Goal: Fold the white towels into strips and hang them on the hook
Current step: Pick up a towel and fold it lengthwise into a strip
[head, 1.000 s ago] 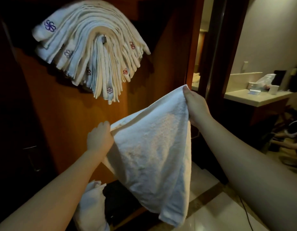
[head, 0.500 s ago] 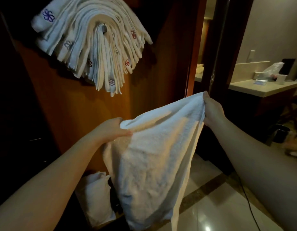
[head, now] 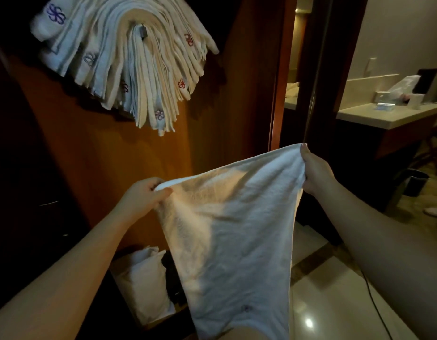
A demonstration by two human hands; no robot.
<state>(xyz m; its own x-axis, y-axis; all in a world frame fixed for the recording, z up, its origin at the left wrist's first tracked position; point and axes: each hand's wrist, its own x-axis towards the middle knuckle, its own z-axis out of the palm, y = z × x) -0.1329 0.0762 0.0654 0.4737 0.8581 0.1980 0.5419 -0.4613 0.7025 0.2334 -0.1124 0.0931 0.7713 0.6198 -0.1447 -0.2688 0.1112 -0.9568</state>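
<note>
A white towel (head: pixel 234 231) hangs spread out in front of me, stretched between both hands along its top edge. My left hand (head: pixel 141 200) pinches the top left corner. My right hand (head: pixel 315 170) grips the top right corner, a little higher. The towel's lower part droops to the bottom of the view, with a small embroidered mark near its lower end. Up on the wooden wall, several folded white towel strips (head: pixel 129 62) with flower emblems fan over a metal hook (head: pixel 142 33), whose tip shows in the middle of the stack.
A wooden wall panel (head: pixel 94 155) stands straight ahead. A white bag or cloth bundle (head: pixel 146 278) sits low by the wall. To the right are a dark door frame (head: pixel 318 69), a counter (head: pixel 384 116) with small items, a glossy tiled floor (head: pixel 335 303) and a thin cable.
Both hands have lowered and moved further apart, so the towel is now stretched wide and flat instead of hanging in a narrow drape. The view shifted right and slightly closer.
</note>
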